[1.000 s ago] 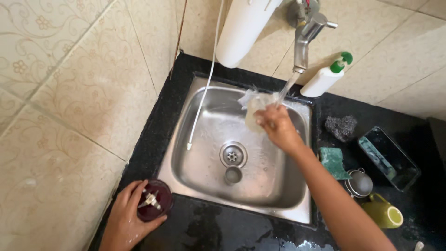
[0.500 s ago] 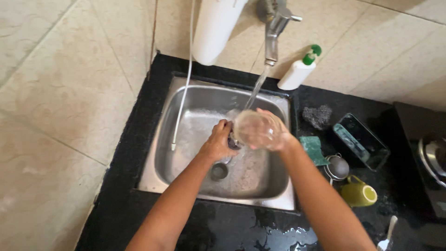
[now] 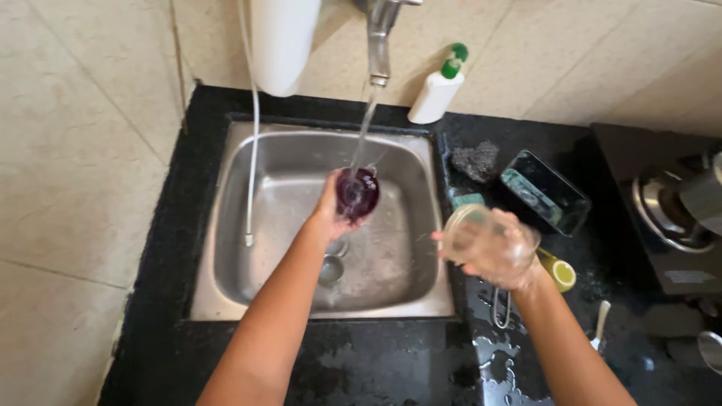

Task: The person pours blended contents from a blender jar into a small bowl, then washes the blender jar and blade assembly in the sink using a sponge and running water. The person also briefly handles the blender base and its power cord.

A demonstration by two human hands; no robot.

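Note:
My left hand (image 3: 329,213) holds a dark purple round lid (image 3: 357,192) over the steel sink (image 3: 248,297), right under the water stream (image 3: 365,128) that falls from the tap (image 3: 379,37). My right hand (image 3: 505,259) grips a clear glass jar (image 3: 472,234), tilted on its side, above the sink's right rim and the wet black counter (image 3: 391,361).
A white soap bottle with a green pump (image 3: 438,86) stands behind the sink. Right of the sink lie a steel scrubber (image 3: 475,159), a dark rectangular holder (image 3: 544,192), a green sponge (image 3: 468,200) and a yellow cup (image 3: 560,272). A stove burner (image 3: 665,218) sits far right. A white hose (image 3: 251,150) hangs into the sink.
The hands have come apart: the right one carried the glass jar away from the stream to the right, and the left one now holds the purple lid under the water.

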